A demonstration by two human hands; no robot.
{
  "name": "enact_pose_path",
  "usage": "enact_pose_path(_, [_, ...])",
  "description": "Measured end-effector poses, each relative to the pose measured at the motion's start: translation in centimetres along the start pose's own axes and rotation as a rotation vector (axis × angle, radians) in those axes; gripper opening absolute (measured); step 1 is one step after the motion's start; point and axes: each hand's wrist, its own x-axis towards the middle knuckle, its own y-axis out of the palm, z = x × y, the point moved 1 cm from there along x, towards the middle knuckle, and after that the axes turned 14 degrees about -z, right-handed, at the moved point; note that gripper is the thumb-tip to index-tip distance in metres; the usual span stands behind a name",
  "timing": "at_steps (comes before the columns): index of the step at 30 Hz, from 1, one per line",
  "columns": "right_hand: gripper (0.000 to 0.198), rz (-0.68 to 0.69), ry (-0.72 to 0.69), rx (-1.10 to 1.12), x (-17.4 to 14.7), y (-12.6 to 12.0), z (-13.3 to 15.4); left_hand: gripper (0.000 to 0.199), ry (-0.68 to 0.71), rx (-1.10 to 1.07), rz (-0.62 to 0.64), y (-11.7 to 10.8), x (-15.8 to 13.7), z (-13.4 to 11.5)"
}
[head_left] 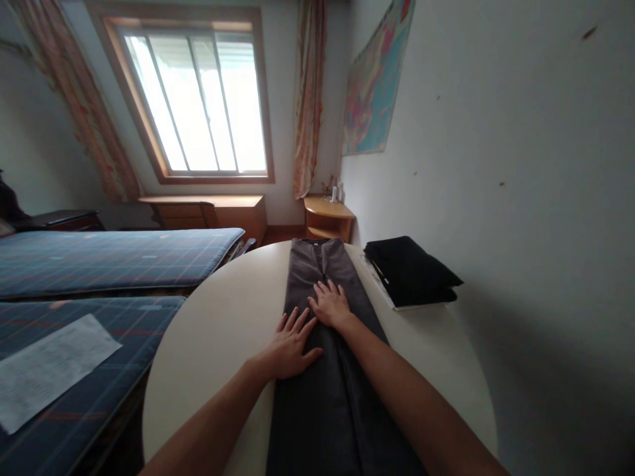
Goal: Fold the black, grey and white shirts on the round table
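A pair of dark grey trousers lies lengthwise on the round white table, waistband at the far edge and legs running toward me. My left hand rests flat on the left side of the trousers, fingers spread. A little farther up, my right hand also lies palm down on the cloth, below the fly, with its fingers apart. The two hands are close together, and neither grips the fabric. My right forearm covers part of one trouser leg.
Folded black cloth sits on something white and flat at the table's right, near the wall. Left of the table are blue plaid mattresses, with a paper sheet on the nearer one. A corner shelf and a desk stand behind.
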Motion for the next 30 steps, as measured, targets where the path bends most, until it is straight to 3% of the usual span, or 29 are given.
enact_pose_path(2, [0.062,-0.02,-0.004,-0.007,-0.2,-0.1,0.1,0.08,-0.007,-0.002,0.009,-0.1,0.0,-0.1])
enact_pose_path(5, [0.062,0.056,-0.068,0.048,-0.9,-0.7,0.1,0.08,0.002,-0.008,-0.001,-0.3,0.0,-0.2])
enact_pose_path(9, [0.063,0.065,-0.098,0.084,-3.4,-1.6,-0.6,0.08,0.003,-0.004,0.002,-0.2,-0.1,-0.1])
enact_pose_path(14, [0.069,0.095,-0.125,0.188,-10.3,-3.6,-1.0,0.073,-0.016,0.018,-0.025,-0.1,-0.2,-0.6])
enact_pose_path(17, [0.073,0.201,-0.18,0.283,-15.2,-5.8,-1.4,0.065,-0.011,0.024,-0.02,-1.0,-0.5,-1.8])
enact_pose_path(21, [0.082,0.289,-0.283,0.407,-20.0,-7.9,-2.5,0.055,0.162,-0.077,0.04,-3.5,-2.0,-4.5])
enact_pose_path(25, [0.099,0.287,-0.388,0.415,-22.3,-7.2,-3.7,0.047,0.322,-0.164,0.134,-5.6,-4.8,-7.2])
enact_pose_path(30, [0.092,0.206,-0.403,0.339,-23.1,-6.2,-3.8,0.046,0.382,-0.01,0.174,-5.2,-8.0,-9.2])
